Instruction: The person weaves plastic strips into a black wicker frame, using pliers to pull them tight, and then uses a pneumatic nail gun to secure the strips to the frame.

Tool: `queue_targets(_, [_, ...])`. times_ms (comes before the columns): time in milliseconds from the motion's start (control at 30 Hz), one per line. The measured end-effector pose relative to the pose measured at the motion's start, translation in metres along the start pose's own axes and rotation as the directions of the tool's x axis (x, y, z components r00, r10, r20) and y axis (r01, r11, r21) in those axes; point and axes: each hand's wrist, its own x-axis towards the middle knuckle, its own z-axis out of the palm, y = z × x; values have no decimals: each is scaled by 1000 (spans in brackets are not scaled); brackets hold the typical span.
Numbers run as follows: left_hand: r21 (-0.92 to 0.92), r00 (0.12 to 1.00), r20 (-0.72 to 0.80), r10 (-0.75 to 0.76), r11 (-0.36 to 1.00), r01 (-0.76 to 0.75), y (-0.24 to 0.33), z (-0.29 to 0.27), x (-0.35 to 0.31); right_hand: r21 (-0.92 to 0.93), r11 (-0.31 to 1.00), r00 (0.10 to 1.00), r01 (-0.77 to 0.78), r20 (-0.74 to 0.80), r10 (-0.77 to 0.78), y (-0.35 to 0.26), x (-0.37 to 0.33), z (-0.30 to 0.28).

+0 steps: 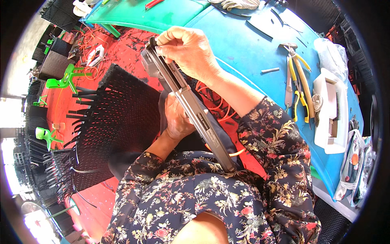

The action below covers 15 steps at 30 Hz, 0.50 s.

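Gripping a long grey tool (199,116) with a slim metal rail, the person holds it aslant above the lap, its lower end against the dark floral blouse (227,207) and its upper end pointing away toward the tables. The left hand (177,118) is curled around the tool from its left side, about midway along, the fingertips partly hidden behind it. The right hand (190,53) comes over from the right, its thumb and forefinger pinched on the black upper end; whether a small separate piece lies between them cannot be told. Orange hose (225,118) loops behind the tool, over the red floor (97,207). To the left of the tool, a black woven panel (130,107) with loose strip ends along its far-left edge leans near the left forearm, and beyond it stands a bright green chair (67,79). A blue table (239,57) spreads on the right and meets a green table (130,14) at the far side. On the blue one lie a hammer (304,77) with a wooden handle, yellow-handled pliers (300,105) just beside it, and a white tray (321,142) to their right, near a crumpled clear plastic bag (331,57). Short black strips (258,30) are scattered toward the far edge, close to some pale gloves (237,4).
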Motion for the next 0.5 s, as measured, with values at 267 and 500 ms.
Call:
queue_targets(267, [70, 991, -15, -136, 988, 136, -2, 11, 8, -150, 987, 991, 61, -105, -77, 30, 11, 0])
queue_targets(500, [79, 992, -35, -122, 989, 125, -11, 21, 4, -331, 937, 983, 116, -95, -155, 28, 16, -4])
